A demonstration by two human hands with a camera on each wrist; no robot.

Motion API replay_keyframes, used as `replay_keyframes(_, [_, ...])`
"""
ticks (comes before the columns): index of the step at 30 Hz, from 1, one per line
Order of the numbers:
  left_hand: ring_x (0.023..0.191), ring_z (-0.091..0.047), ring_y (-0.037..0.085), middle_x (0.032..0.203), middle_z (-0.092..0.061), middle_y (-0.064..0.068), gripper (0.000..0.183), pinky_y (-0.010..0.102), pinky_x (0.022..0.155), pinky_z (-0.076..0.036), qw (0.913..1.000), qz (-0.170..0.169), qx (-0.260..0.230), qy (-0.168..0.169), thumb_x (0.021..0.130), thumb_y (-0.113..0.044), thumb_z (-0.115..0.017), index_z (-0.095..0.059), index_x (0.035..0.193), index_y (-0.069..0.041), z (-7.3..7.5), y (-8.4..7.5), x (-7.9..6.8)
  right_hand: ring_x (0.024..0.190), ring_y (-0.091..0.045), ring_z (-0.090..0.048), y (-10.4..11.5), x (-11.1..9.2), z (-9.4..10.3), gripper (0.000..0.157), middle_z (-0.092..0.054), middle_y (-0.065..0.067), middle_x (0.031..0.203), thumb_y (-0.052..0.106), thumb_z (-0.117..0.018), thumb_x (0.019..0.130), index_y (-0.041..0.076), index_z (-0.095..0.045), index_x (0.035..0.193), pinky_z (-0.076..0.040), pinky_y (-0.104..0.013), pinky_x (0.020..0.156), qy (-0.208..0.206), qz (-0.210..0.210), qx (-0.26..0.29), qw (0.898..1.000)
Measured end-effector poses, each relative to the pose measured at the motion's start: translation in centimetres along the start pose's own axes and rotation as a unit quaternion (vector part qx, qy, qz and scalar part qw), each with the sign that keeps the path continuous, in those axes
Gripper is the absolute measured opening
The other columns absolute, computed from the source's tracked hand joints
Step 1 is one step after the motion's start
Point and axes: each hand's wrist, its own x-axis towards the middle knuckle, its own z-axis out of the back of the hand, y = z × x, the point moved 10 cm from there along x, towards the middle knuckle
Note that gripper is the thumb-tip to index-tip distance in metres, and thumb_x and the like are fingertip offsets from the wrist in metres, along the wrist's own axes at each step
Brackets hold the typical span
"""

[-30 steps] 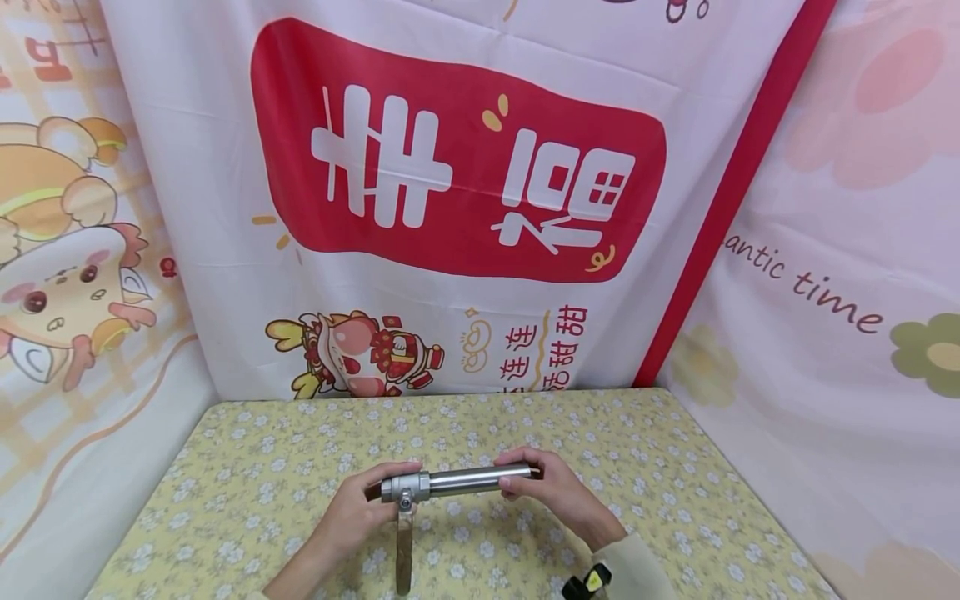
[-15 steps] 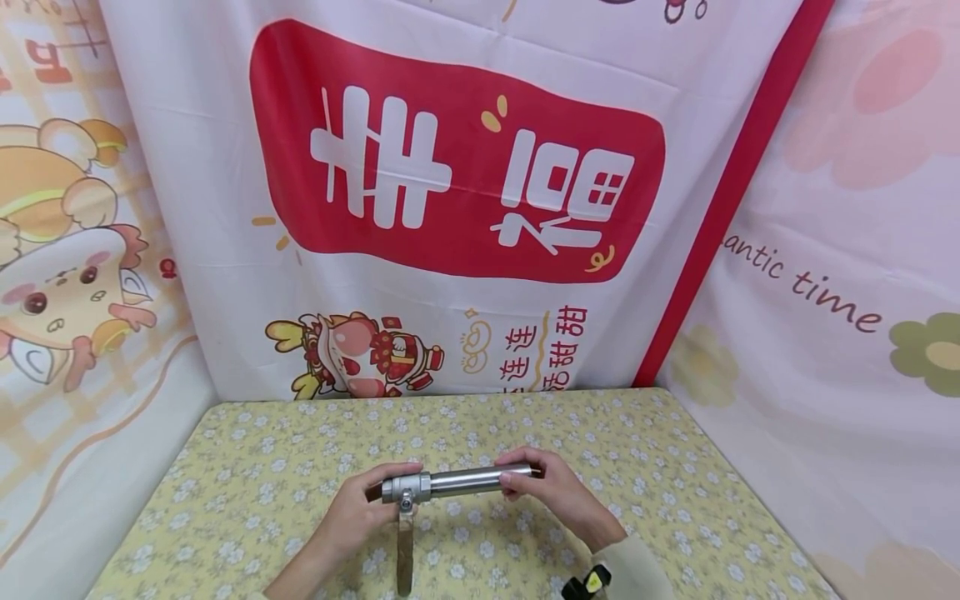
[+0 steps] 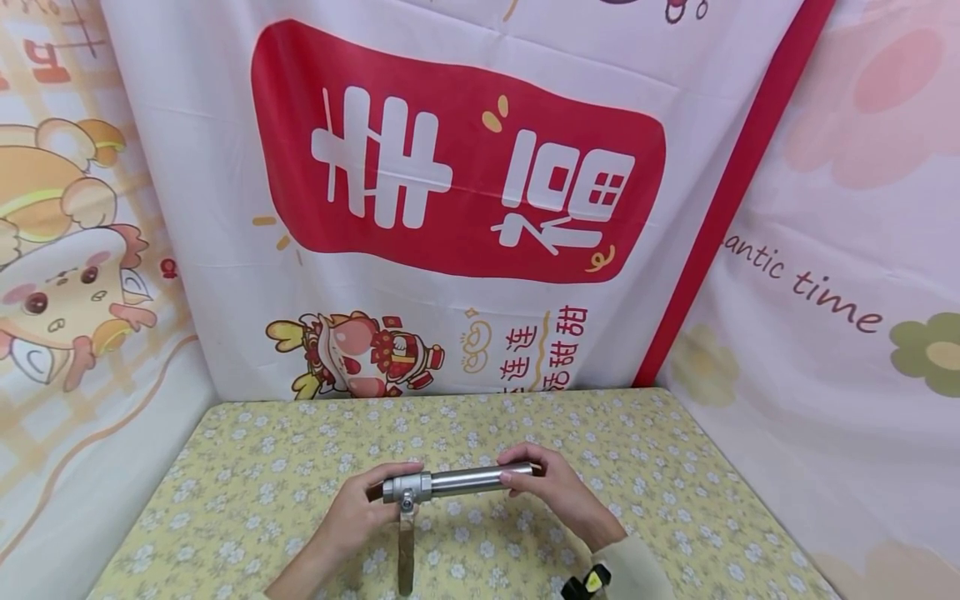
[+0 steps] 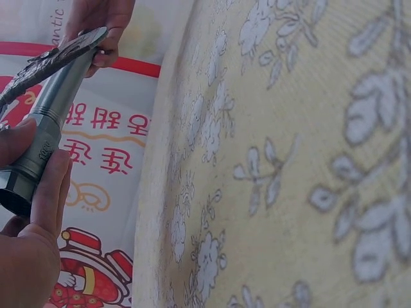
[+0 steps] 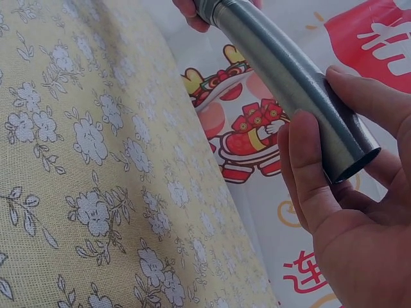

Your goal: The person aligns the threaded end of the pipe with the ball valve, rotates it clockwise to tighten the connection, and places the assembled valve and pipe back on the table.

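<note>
My left hand point(image 3: 360, 507) grips a metal ball valve point(image 3: 407, 487), fingers behind and thumb in front. Threaded into the valve's right side is a smooth steel pipe point(image 3: 468, 480), and the two form one nearly level length. From the valve's stem a worn, flat lever handle point(image 3: 406, 557) points toward me, crosswise to the pipe. My right hand point(image 3: 553, 485) pinches the pipe's free end between thumb and fingers. In the right wrist view, the open mouth of the pipe point(image 5: 302, 90) faces my right palm. Lettering shows on the valve body point(image 4: 43, 149) in the left wrist view.
Beneath the hands is a table with a yellow floral cloth point(image 3: 285, 467). A printed fabric backdrop point(image 3: 465, 292) hangs along its back edge, with further printed sheets at left and right. A black device with a yellow mark point(image 3: 587, 582) sits by my right sleeve.
My right hand's fingers have shifted slightly around the pipe's end. The valve and left hand stay almost in the same place.
</note>
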Motion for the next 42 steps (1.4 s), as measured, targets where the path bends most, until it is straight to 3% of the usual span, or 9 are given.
replay_keyframes(5, [0.113,-0.069,0.025,0.152,-0.062,0.027,0.053,0.029,0.083,-0.063,1.0,0.0,0.006,-0.004,0.093,-0.008,-0.084,-0.071,0.144,-0.008,0.1,-0.07,-0.06,0.107,-0.02,-0.069,0.17,-0.23,-0.23,0.033,-0.064,-0.025,0.135,0.009,-0.079,0.101,0.005,-0.069,0.132,-0.061,-0.044,0.096,0.021,0.005,0.011,1.0])
replay_keyframes(13, [0.112,-0.069,0.022,0.151,-0.063,0.025,0.049,0.03,0.082,-0.063,0.9999,0.01,0.008,-0.007,0.095,-0.004,-0.079,-0.072,0.143,-0.01,0.26,-0.02,-0.06,0.117,-0.035,-0.065,0.32,-0.29,-0.67,0.037,-0.06,-0.032,0.137,-0.001,-0.074,0.1,0.005,-0.065,0.135,-0.062,-0.034,0.091,0.052,0.01,0.023,0.998])
replay_keyframes(21, [0.112,-0.069,0.023,0.151,-0.063,0.024,0.05,0.029,0.084,-0.063,0.9999,0.014,0.003,-0.008,0.094,-0.002,-0.078,-0.072,0.143,-0.009,0.3,0.19,-0.06,0.11,-0.023,-0.067,0.43,-0.28,-0.81,0.04,-0.061,-0.032,0.135,-0.002,-0.074,0.101,-0.003,-0.06,0.139,-0.062,-0.036,0.091,0.055,0.015,0.017,0.998])
replay_keyframes(25, [0.112,-0.069,0.024,0.151,-0.063,0.026,0.052,0.029,0.084,-0.063,0.9999,0.003,0.008,-0.008,0.094,-0.003,-0.079,-0.071,0.144,-0.007,0.36,0.01,-0.07,0.11,-0.022,-0.067,0.41,-0.23,-0.77,0.039,-0.064,-0.028,0.134,0.001,-0.074,0.101,0.0,-0.063,0.138,-0.062,-0.041,0.095,0.052,0.011,0.013,0.999])
replay_keyframes(30, [0.113,-0.068,0.025,0.152,-0.062,0.026,0.053,0.029,0.083,-0.063,1.0,0.002,0.003,-0.008,0.093,-0.003,-0.08,-0.07,0.145,-0.006,0.42,-0.03,-0.09,0.11,-0.022,-0.068,0.33,-0.13,-0.79,0.046,-0.065,-0.026,0.134,0.004,-0.075,0.102,-0.007,-0.057,0.143,-0.061,-0.045,0.098,0.051,0.007,0.008,0.999])
replay_keyframes(42, [0.112,-0.068,0.025,0.153,-0.061,0.027,0.051,0.029,0.082,-0.063,1.0,0.008,-0.001,-0.004,0.095,-0.005,-0.079,-0.07,0.145,-0.007,0.42,-0.09,-0.09,0.109,-0.019,-0.069,0.3,-0.11,-0.8,0.047,-0.063,-0.027,0.137,0.007,-0.074,0.103,-0.007,-0.058,0.145,-0.061,-0.042,0.099,0.047,-0.001,0.009,0.999])
